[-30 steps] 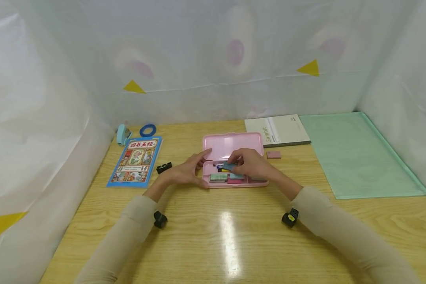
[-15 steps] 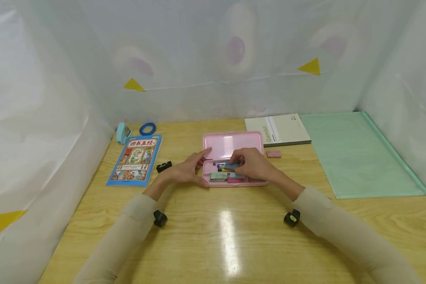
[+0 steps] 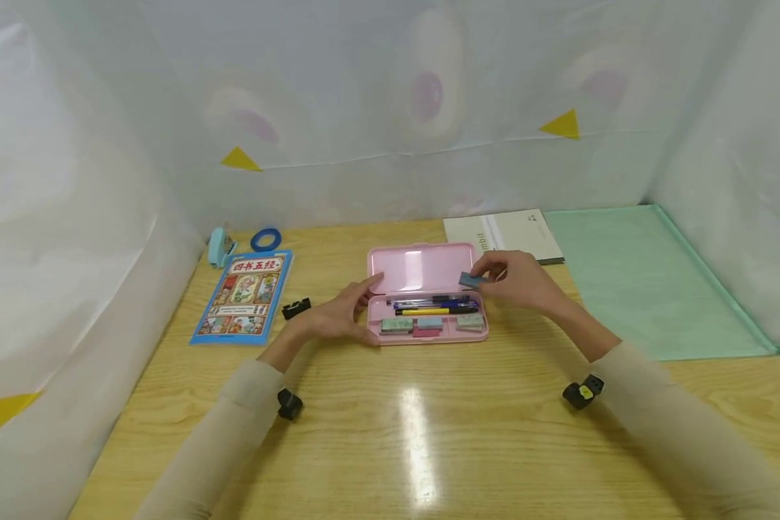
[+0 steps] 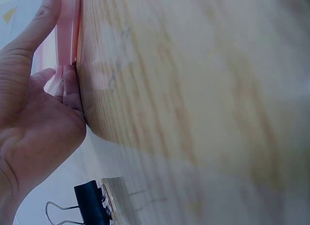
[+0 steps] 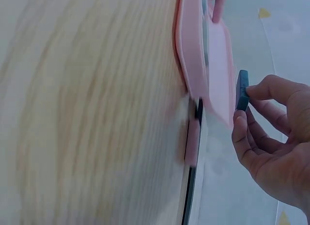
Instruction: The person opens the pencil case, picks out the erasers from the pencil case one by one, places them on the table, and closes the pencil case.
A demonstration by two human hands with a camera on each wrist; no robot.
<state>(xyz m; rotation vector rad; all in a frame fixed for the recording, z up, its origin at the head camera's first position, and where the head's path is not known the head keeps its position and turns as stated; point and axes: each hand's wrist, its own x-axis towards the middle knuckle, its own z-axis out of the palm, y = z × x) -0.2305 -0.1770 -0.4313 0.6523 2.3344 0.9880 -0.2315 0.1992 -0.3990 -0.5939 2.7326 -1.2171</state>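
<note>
Blue on its faces, the block (image 3: 471,280) was in the right hand (image 3: 516,282), pinched between thumb and fingertips, raised clear of the case (image 3: 378,309) towards two o'clock from its centre. The left hand (image 3: 338,314) gripped the case at nine o'clock, thumb at the near corner, fingers along the end. The lid (image 3: 390,271) lay open towards twelve. Inside, pens (image 3: 422,312) ran across the far half; nearer six were a green block (image 3: 396,325) and a light-blue one (image 3: 429,323) beside a red one (image 3: 427,333), with a pale one (image 3: 470,321) at four.

On the table (image 3: 338,433), a clip (image 3: 296,308) sat just beside the left wrist, and a book (image 3: 242,297) farther out at nine. Tape (image 3: 266,239) lay at ten, near a light-blue tool (image 3: 219,248). A notebook (image 3: 520,231), partly behind the right hand, was towards one to two o'clock; a green mat (image 3: 650,282) spread out nearly at three. White sheeting (image 3: 338,72) stood beyond.
</note>
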